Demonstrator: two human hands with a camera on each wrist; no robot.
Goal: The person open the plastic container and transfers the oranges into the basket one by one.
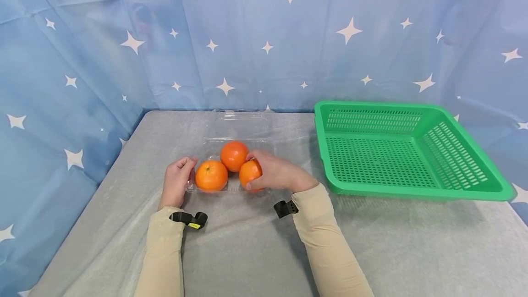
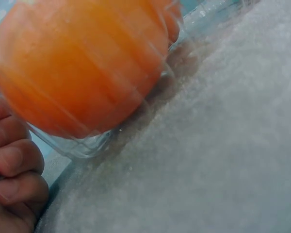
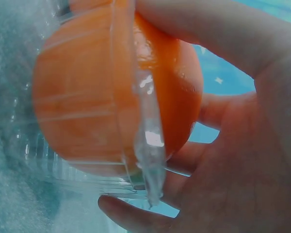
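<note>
A clear plastic clamshell box (image 1: 234, 190) lies on the table with its lid (image 1: 237, 127) folded back. Three oranges sit in it: one at the left (image 1: 211, 176), one at the back (image 1: 234, 156) and one at the right (image 1: 250, 174). My left hand (image 1: 178, 178) pinches the box's left edge, fingers curled in the left wrist view. Around the right orange curve the thumb and fingers of my right hand (image 1: 277, 172). In the right wrist view that orange (image 3: 179, 92) stands partly below the box rim, partly above it.
A large green plastic basket (image 1: 379, 188) with slotted walls stands to the right on the grey cloth-covered table (image 1: 243, 251). Behind the table hangs a blue curtain (image 1: 264, 68) with white stars. Each wrist carries a small black camera.
</note>
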